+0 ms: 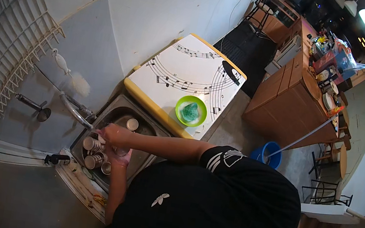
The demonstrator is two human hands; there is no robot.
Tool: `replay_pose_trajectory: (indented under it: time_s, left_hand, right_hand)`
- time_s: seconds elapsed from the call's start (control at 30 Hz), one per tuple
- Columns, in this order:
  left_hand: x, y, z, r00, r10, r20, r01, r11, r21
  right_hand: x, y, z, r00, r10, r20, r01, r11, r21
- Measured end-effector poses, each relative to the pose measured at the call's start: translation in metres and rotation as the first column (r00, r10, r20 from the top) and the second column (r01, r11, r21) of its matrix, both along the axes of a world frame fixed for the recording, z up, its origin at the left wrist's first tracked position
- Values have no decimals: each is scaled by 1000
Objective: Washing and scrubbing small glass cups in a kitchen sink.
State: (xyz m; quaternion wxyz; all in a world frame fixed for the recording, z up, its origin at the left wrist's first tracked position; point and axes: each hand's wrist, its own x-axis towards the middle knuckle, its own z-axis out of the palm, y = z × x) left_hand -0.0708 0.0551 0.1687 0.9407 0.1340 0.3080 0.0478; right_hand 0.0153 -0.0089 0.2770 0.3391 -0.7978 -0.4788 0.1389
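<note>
My right hand (116, 135), fingers curled, is at the outlet of the chrome faucet (75, 115), over a stainless steel sink (147, 117). Whether it grips anything is hidden by the hand itself. Just below it, my left hand (122, 160) is turned palm up around what looks like a clear cup (121, 151), partly covered by my right wrist. Stacked cups (91, 143) lie on their sides in the sink, with another stack (94, 161) beside them. A single cup (106, 168) is near my left forearm, and one more cup (132, 124) sits at the sink's far side.
A green bowl (196, 123) holding a soapy green scrubber (190, 111) stands on a white, music-printed tabletop (182, 74). A wire rack (15, 50) and a bottle brush (80, 85) hang by the wall. A dark bottle (58, 159) is at the sink's corner. A blue bucket (275, 153) holds a mop handle.
</note>
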Motion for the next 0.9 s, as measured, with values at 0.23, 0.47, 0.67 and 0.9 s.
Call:
replay_pose_trajectory:
  time_s: [0.23, 0.47, 0.67, 0.9]
  left_hand:
    - [1, 2, 23, 996, -90, 4, 90, 995, 35]
    - [16, 2, 20, 985, -153, -75, 154, 988, 3]
    - [2, -6, 18, 967, -169, -190, 205, 960, 190]
    - [0, -13, 8, 946, -177, -271, 242, 943, 230]
  right_hand:
    - [19, -14, -10, 935, 0, 356, -81, 974, 212]
    - [56, -62, -23, 982, 58, 181, -4, 958, -287]
    - [37, -86, 91, 997, 82, -7, -79, 973, 218]
    - [-19, -147, 226, 911, 110, -398, 185, 753, 631]
